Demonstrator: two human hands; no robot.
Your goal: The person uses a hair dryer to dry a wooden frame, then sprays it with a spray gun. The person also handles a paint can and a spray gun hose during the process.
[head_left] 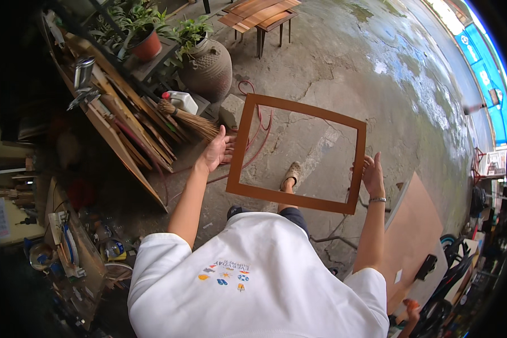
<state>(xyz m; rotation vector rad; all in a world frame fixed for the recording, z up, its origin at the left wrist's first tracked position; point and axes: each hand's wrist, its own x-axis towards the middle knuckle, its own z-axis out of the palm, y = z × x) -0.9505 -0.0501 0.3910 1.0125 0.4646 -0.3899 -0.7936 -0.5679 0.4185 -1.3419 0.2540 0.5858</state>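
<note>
A brown rectangular wooden frame (298, 200) with an open middle is held up in front of me, tilted a little. My left hand (216, 150) grips its left side, thumb up, with the fingertips partly behind the edge. On the opposite side my right hand (372, 176) holds the right edge, its fingers partly hidden behind the wood. Through the frame's opening the concrete floor and one of my feet in a tan clog (292, 172) show.
Boards (115, 127) lean at the left beside a straw broom (192, 119) and a white jug (181, 102). A clay pot (207, 70) and a slatted wooden table (259, 16) stand farther off. Red hose (265, 127) lies on the floor. A large panel (414, 236) leans at right.
</note>
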